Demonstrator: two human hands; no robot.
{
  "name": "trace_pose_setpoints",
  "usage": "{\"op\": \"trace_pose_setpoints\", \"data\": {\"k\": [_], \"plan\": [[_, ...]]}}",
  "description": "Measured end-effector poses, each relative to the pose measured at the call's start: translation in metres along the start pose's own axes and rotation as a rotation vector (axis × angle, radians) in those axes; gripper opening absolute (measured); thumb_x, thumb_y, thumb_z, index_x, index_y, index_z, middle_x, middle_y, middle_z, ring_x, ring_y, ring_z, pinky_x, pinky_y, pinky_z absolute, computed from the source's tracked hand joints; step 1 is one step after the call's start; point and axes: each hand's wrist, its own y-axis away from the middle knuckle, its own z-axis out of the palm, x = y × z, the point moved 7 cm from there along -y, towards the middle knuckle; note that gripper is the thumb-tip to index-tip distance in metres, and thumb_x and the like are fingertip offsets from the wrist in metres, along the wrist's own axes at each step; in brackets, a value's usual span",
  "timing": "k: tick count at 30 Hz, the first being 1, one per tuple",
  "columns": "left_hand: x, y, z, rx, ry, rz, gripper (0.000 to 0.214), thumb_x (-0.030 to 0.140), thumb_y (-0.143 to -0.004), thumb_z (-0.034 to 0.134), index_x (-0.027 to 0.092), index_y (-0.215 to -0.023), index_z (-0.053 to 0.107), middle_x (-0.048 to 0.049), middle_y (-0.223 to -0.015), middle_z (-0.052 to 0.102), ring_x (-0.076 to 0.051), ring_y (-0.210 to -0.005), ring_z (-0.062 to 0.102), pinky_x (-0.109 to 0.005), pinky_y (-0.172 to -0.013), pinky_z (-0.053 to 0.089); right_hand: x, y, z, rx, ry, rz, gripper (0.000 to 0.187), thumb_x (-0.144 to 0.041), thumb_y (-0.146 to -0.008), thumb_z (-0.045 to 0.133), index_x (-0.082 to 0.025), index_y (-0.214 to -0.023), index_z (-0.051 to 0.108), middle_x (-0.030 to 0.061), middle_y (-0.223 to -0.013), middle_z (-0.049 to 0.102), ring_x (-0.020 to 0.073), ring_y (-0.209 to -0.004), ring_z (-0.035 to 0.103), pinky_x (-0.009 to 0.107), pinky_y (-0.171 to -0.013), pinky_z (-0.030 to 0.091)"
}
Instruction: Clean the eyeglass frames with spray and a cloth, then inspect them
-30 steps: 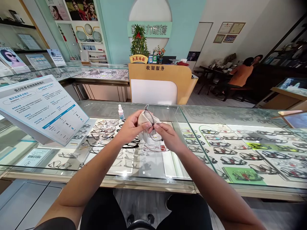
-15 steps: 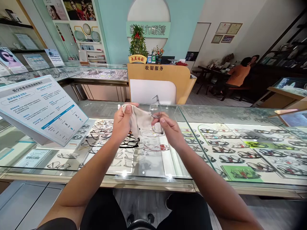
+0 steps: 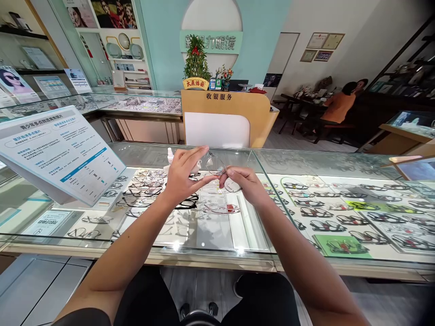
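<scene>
Stretching beneath both sets of fingers, the glass tabletop covers rows of spectacle frames. Well left of the fingers, a printed board leans at a slant. The left hand has fingers and thumb spread wide around one lens; whether they also grip anything is hidden. The right hand pinches the eyeglasses near the bridge, lenses tilted between both hands' fingers. Behind the left fingers show a pale cloth and, partly hidden, a small white bottle.
</scene>
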Motion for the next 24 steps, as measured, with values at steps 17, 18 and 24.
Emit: {"op": "trace_pose_setpoints", "data": {"k": [17,18,24], "plan": [[-0.002,-0.045,-0.036,0.170,-0.120,0.004,0.063,0.069,-0.091,0.085,0.024,-0.133,0.073,-0.0120,-0.123,0.084,-0.031,-0.109,0.077,-0.048,-0.098,0.058,-0.088,-0.008,-0.033,0.406,0.587,-0.496,0.034,-0.058,-0.110,0.061,-0.027,-0.115,0.076,0.0074,-0.114,0.080,0.0272,-0.107,0.072,0.047,-0.095,0.056],[-0.004,-0.056,-0.045,0.216,-0.136,-0.007,0.065,0.071,-0.088,0.087,0.025,-0.133,0.073,-0.0115,-0.122,0.083,-0.032,-0.110,0.077,-0.050,-0.100,0.058,-0.104,-0.010,-0.035,0.424,0.648,-0.525,0.033,-0.056,-0.105,0.068,-0.028,-0.121,0.073,0.0083,-0.120,0.078,0.0282,-0.110,0.072,0.048,-0.095,0.057],[0.002,-0.105,-0.082,0.420,-0.122,-0.075,0.067,0.072,-0.086,0.088,0.031,-0.137,0.070,-0.0092,-0.126,0.078,-0.034,-0.121,0.072,-0.054,-0.110,0.056,-0.169,-0.015,-0.027,0.540,0.843,-0.576,0.056,-0.041,-0.090,0.090,-0.026,-0.139,0.065,0.0140,-0.140,0.074,0.0332,-0.122,0.073,0.054,-0.099,0.064]]}}
